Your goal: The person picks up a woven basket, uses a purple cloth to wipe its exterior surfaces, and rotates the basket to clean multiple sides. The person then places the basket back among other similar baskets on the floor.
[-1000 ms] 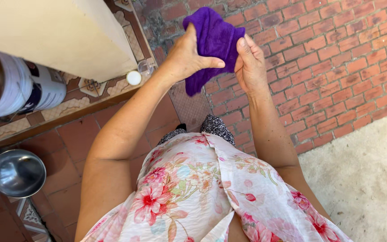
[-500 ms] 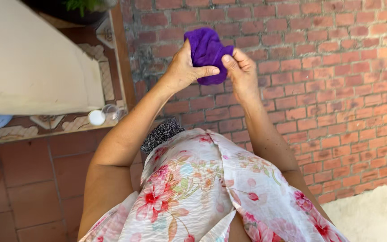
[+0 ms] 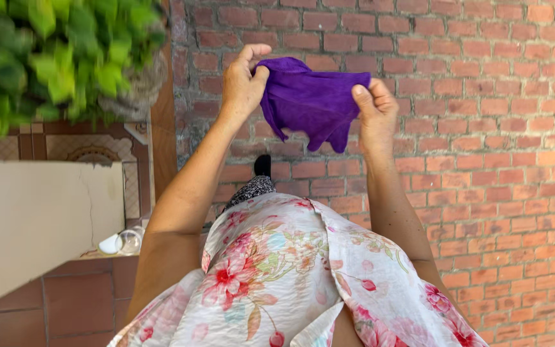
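Both hands hold a purple cloth (image 3: 313,99) up over a brick-paved floor (image 3: 483,193). The left hand (image 3: 242,83) pinches one top corner, the right hand (image 3: 374,109) the other. Either light pinch could slip, likely dropping the cloth onto the bricks.

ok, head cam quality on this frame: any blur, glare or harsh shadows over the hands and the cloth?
Head view: the purple cloth, left hand and right hand are sharp, in even daylight with no glare. The green plant at top left is blurred. Bright sun washes out the pale ledge. The brick paving shows mild wide-angle bending, with no hard shadows across it.
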Demonstrator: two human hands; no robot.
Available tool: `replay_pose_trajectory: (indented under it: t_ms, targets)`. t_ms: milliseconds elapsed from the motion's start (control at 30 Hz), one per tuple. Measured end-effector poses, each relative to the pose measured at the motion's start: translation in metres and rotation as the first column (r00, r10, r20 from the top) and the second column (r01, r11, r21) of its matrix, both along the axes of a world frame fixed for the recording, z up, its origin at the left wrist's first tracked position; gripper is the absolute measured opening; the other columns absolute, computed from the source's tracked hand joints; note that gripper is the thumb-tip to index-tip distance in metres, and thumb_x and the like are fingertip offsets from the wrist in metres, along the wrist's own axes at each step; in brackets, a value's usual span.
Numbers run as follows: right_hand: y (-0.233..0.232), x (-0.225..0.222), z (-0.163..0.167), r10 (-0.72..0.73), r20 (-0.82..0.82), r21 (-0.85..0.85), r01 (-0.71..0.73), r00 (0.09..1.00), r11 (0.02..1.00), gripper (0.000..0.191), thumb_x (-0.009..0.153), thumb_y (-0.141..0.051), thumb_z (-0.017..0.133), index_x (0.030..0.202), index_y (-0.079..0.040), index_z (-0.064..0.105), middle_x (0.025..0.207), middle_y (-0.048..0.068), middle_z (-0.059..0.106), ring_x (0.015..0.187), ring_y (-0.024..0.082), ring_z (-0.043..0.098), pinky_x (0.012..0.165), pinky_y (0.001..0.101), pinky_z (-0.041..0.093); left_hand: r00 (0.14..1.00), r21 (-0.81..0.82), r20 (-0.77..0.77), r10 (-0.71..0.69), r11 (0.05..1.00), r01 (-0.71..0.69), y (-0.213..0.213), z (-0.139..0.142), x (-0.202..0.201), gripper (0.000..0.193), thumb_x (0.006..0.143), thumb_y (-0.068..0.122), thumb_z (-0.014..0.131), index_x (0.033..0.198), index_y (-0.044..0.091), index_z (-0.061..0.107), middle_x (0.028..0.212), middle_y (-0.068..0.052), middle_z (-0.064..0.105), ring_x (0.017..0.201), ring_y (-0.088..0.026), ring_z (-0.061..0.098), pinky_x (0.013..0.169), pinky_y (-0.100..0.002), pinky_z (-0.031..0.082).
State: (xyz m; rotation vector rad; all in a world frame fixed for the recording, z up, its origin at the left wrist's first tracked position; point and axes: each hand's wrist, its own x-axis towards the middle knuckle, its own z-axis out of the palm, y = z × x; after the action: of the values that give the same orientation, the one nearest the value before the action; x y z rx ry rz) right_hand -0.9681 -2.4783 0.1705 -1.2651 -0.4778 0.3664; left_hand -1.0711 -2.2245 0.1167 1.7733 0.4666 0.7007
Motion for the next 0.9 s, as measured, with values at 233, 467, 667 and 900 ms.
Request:
replay_pose_trajectory:
  t_ms: [233, 467, 667, 900]
  targets:
    - [0.038, 0.186, 0.017, -0.097, -0.023, 0.100, 0.099, 0.995, 0.990, 0.046, 0.099, -0.001, 0.068, 0.140, -0.006, 0.050, 0.109, 0.003, 0.068, 0.095, 0.010, 0.066, 0.089, 0.0265, 0.056, 0.980, -0.559, 0.185, -0.076, 0.812, 0.169, 0.095, -0.006, 0.172, 0.043, 0.093, -0.003, 0.053, 0.135, 0.007, 0.061, 0.100, -0.003, 0.068, 0.084, -0.011, 0.063, 0.075, -0.027, 0.054]
    - [0.147, 0.360, 0.003, 0.228, 0.501, -0.462, 0.035, 0.835, 0.886, 0.041, 0.093, -0.004, 0.078, 0.131, -0.005, 0.063, 0.114, 0.008, 0.064, 0.101, 0.018, 0.064, 0.089, 0.0299, 0.053, 0.941, -0.155, 0.096, -0.324, 0.929, 0.336, 0.176, 0.043, 0.294, 0.056, 0.082, 0.005, 0.083, 0.132, 0.010, 0.059, 0.113, -0.001, 0.063, 0.098, -0.015, 0.060, 0.092, -0.031, 0.053]
    - [0.281, 0.502, 0.027, 0.394, 0.716, -0.581, 0.178, 0.576, 0.794, 0.017, 0.092, -0.012, 0.084, 0.104, -0.004, 0.076, 0.103, 0.015, 0.061, 0.096, 0.028, 0.062, 0.083, 0.0345, 0.051, 0.931, 0.292, -0.356, 0.080, 0.956, 0.029, 0.265, 0.070, 0.365, 0.026, 0.085, 0.005, 0.077, 0.109, 0.012, 0.071, 0.104, -0.012, 0.062, 0.102, -0.033, 0.063, 0.089, -0.044, 0.052]
    - [0.442, 0.613, 0.065, 0.495, 0.633, -0.380, -0.318, 0.595, 0.869, 0.013, 0.104, -0.008, 0.078, 0.108, 0.001, 0.070, 0.119, 0.010, 0.071, 0.106, 0.017, 0.066, 0.092, 0.0302, 0.054, 0.934, 0.481, -0.209, 0.289, 0.862, -0.159, 0.395, 0.089, 0.388, 0.016, 0.094, 0.004, 0.075, 0.109, 0.007, 0.074, 0.113, -0.015, 0.062, 0.106, -0.032, 0.063, 0.095, -0.042, 0.052]
